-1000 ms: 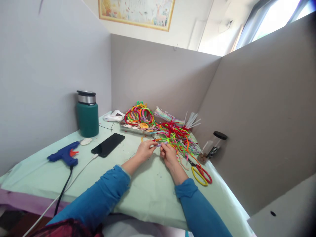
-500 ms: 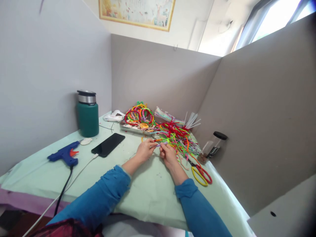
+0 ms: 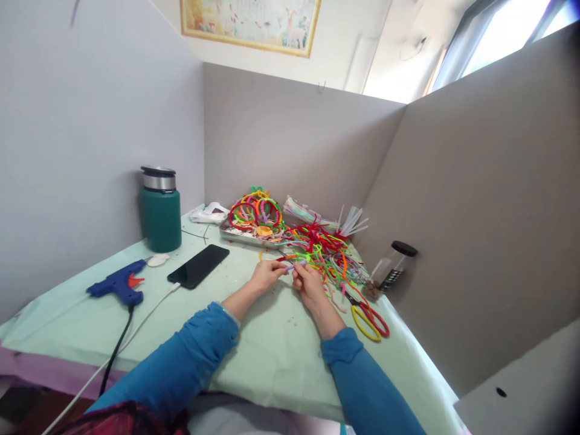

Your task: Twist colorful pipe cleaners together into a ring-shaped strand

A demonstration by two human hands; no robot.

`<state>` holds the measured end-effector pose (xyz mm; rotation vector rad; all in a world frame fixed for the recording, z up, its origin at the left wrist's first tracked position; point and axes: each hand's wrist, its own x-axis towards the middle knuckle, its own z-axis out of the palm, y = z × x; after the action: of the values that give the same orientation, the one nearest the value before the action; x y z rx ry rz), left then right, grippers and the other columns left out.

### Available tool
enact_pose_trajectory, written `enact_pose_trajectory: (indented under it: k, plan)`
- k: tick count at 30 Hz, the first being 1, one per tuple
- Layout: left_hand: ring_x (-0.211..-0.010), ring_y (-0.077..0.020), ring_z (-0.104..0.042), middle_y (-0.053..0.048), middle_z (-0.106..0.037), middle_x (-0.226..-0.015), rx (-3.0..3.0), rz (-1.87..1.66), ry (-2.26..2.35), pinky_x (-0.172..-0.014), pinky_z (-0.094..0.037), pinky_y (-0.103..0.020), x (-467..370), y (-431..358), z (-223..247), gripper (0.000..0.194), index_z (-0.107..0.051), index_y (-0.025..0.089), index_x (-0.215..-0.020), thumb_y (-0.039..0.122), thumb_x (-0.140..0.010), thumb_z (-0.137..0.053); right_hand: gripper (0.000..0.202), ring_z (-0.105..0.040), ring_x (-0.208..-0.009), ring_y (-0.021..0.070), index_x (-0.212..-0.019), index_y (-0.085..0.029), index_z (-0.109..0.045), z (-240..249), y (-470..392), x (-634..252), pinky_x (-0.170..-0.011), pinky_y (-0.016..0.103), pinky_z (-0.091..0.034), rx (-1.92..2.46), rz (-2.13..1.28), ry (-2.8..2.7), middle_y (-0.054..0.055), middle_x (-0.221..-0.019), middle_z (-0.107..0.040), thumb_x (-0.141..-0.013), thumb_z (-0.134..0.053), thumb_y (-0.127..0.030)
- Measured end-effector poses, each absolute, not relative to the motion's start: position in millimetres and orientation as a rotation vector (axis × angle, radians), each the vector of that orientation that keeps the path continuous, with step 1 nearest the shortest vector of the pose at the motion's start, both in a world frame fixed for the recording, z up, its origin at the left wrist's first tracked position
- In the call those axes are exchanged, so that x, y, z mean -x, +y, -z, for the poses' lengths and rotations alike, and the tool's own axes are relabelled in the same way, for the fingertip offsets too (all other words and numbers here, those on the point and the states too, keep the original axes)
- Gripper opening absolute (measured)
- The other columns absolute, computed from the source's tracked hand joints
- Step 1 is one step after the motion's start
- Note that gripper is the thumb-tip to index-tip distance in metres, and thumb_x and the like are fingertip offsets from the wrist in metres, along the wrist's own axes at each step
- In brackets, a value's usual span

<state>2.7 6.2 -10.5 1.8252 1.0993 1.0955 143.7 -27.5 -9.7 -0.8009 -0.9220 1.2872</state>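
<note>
My left hand (image 3: 267, 275) and my right hand (image 3: 308, 283) meet over the middle of the table, fingertips pinched around a small purple pipe cleaner piece (image 3: 295, 264). Its ends are partly hidden by the fingers. Just behind and to the right lies a tangled pile of coloured pipe cleaners (image 3: 321, 238). Scissors (image 3: 371, 321) with one yellow and one red handle lie to the right of my right hand. Behind my hands a metal tray (image 3: 254, 239) holds colourful rings (image 3: 243, 216) and small pieces.
On the left stand a green bottle (image 3: 161, 211), a black phone (image 3: 198, 266) with a white cable, and a blue glue gun (image 3: 118, 283). A clear jar with a black lid (image 3: 393, 269) leans at the right edge. Grey partitions (image 3: 290, 133) enclose the table.
My left hand has shifted slightly left and its fingers have moved a little along the purple piece, so more of it shows. My right hand stays almost in place.
</note>
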Motion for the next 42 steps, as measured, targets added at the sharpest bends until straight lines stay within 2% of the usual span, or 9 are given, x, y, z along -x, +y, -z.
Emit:
enact_pose_trajectory:
  k: [4, 8, 13, 18, 28, 42]
  plan:
    - [-0.054, -0.0107, -0.05, -0.001, -0.063, -0.061, -1.862, -1.067, 1.155, -0.053, -0.036, -0.021, -1, 5, 9, 0.027, -0.071, 0.012, -0.077, 0.035, -0.072, -0.059, 0.034, -0.035, -0.034, 0.0017, -0.064, -0.017, -0.049, 8, -29, -144, -0.033, 0.015, -0.023, 0.802, -1.283, -0.915, -0.006, -0.051, -0.053, -0.062, -0.076, -0.038]
    - [-0.042, -0.0075, -0.039, 0.004, -0.048, -0.044, -1.823, -0.997, 1.155, -0.045, -0.028, -0.02, -1, -2, 2, 0.028, -0.069, 0.012, -0.073, 0.036, -0.075, -0.056, 0.035, -0.035, -0.034, 0.0017, -0.063, -0.017, -0.049, 8, -28, -144, -0.033, 0.015, -0.023, 0.806, -1.281, -0.924, -0.007, -0.051, -0.052, -0.062, -0.076, -0.039]
    - [-0.032, -0.0065, -0.032, 0.007, -0.038, -0.036, -1.669, -0.905, 1.051, -0.038, -0.024, -0.02, -3, -9, -3, 0.024, -0.061, 0.013, -0.071, 0.033, -0.08, -0.051, 0.035, -0.035, -0.034, 0.0017, -0.063, -0.017, -0.049, 9, -28, -144, -0.033, 0.015, -0.023, 0.809, -1.282, -0.928, -0.006, -0.051, -0.052, -0.062, -0.076, -0.039]
    - [-0.029, -0.007, -0.031, 0.007, -0.037, -0.032, -1.566, -0.845, 0.973, -0.035, -0.022, -0.02, -4, -9, -2, 0.023, -0.054, 0.014, -0.068, 0.032, -0.082, -0.049, 0.035, -0.035, -0.034, 0.002, -0.063, -0.017, -0.049, 8, -29, -144, -0.033, 0.015, -0.022, 0.806, -1.285, -0.934, -0.006, -0.051, -0.052, -0.062, -0.076, -0.039]
    - [-0.031, -0.0064, -0.032, 0.007, -0.039, -0.034, -1.582, -0.82, 0.872, -0.036, -0.024, -0.019, -3, -12, -4, 0.029, -0.055, 0.014, -0.071, 0.041, -0.079, -0.051, 0.035, -0.035, -0.035, 0.0025, -0.064, -0.018, -0.049, 9, -28, -145, -0.033, 0.016, -0.022, 0.811, -1.278, -0.942, -0.006, -0.051, -0.051, -0.062, -0.075, -0.04]
    - [-0.033, -0.0063, -0.034, 0.008, -0.04, -0.038, -1.715, -0.857, 1.016, -0.039, -0.025, -0.019, -2, -8, 0, 0.021, -0.064, 0.011, -0.084, 0.028, -0.075, -0.054, 0.036, -0.035, -0.034, 0.0017, -0.064, -0.017, -0.05, 9, -27, -145, -0.032, 0.015, -0.022, 0.817, -1.272, -0.932, -0.007, -0.051, -0.052, -0.06, -0.076, -0.04]
